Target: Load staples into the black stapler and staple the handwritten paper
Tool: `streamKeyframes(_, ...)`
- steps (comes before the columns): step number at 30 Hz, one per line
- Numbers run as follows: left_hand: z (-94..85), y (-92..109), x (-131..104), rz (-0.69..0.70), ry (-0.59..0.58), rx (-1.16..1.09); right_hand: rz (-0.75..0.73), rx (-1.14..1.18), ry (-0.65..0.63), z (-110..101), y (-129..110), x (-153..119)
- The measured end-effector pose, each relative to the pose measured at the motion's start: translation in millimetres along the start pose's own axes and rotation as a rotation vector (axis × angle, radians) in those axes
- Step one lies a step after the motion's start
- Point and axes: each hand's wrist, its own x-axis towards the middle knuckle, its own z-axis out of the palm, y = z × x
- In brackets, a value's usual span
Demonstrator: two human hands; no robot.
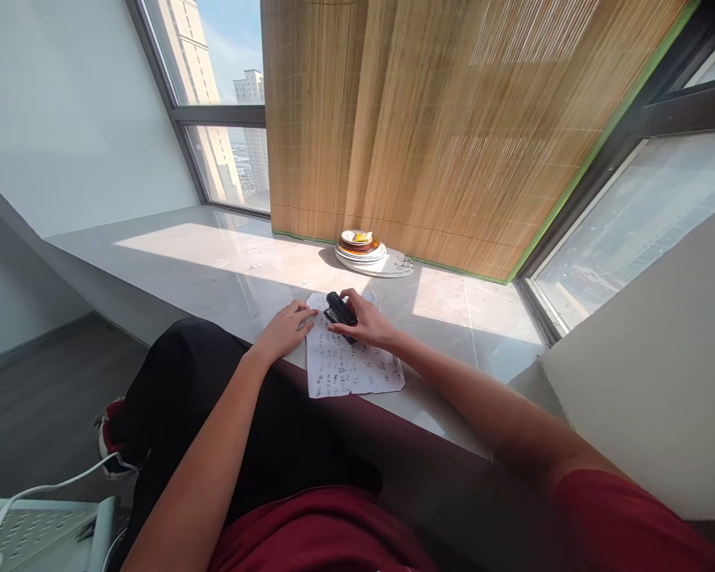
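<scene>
Held a black stapler [340, 308] in the right hand [369, 324], with fingers narrowed around it, thumb on the near side; rested the left hand [283, 332] at the left edge of a handwritten sheet [357, 375], with fingers slightly spread and gripping nothing; called, as a judgement, for light, even pressure from the left fingers, enough to stop the sheet sliding on the window ledge [214, 274] without creasing it; seemed best done with a firm but unforced right grip, no twisting or dragging across the paper, and the left fingertips well clear of the stapler's open mouth; lay, in the stapler's case, inside the right grasp over the upper part of the sheet, just to the right of the left fingertips, near but apart; could not tell full contact with the paper from a slight lift; stood well beyond both hands, in the plates' [361, 254] case, stacked near the blind [393, 135].
</scene>
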Motion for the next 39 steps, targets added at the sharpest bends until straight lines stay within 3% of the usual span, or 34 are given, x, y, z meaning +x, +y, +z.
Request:
streamKeyframes(5,-2.7,5.6,-1.2,-0.006,0.016,-0.032,0.014,-0.047,0.152,12.4,2.7,-2.2)
streamKeyframes(12,-3.9,8.3,-3.5,-0.031,0.036,-0.059,-0.057,0.035,0.232,3.3,18.0,1.9)
streamKeyframes(17,-2.2,5.4,-3.4,-0.026,0.044,-0.088,-0.068,0.047,0.583,-8.0,19.2,-0.9)
streamKeyframes(19,-1.5,4.4,-3.5,-0.021,0.049,-0.095,-0.033,0.059,0.630,-11.4,21.9,-3.3)
streamKeyframes(32,1.6,0.8,-3.0,-0.046,0.066,-0.119,-0.020,0.062,0.457,-5.9,31.1,2.0)
streamKeyframes(39,1.3,3.0,-3.7,-0.117,0.070,-0.145,-0.148,-0.007,0.361,-5.2,34.9,7.9)
